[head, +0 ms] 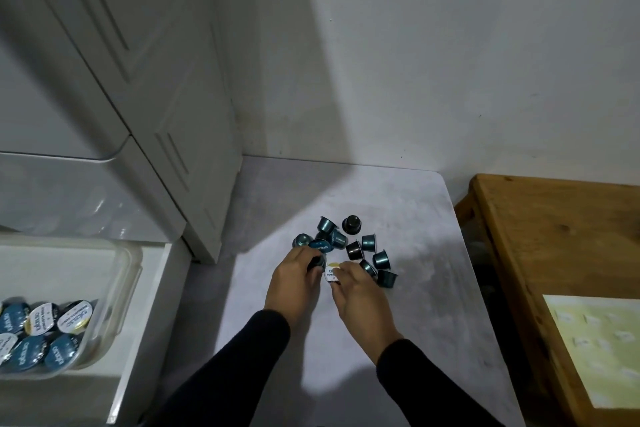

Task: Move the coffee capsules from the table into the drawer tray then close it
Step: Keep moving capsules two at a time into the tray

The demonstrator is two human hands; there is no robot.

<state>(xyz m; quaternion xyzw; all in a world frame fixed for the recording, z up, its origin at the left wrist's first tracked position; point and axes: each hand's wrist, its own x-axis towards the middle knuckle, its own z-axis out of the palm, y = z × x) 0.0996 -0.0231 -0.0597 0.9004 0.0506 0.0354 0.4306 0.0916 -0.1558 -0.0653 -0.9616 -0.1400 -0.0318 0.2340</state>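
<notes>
Head view: at frame centre both hands work a cluster of coffee capsules point(349, 246) on the grey counter point(433, 288), left hand point(294, 282) grip closed on a dark capsule point(317, 262), right hand point(358, 298) grip pinching a white-lidded capsule point(330, 274), while the drawer tray point(117, 288) at lower left stands open, holding more

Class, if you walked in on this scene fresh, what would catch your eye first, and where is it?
First, the cluster of small teal and black coffee capsules mid-table, with the left hand and right hand reaching into it. Then, lower left, the clear plastic tray holding more capsules in the open drawer.
</notes>
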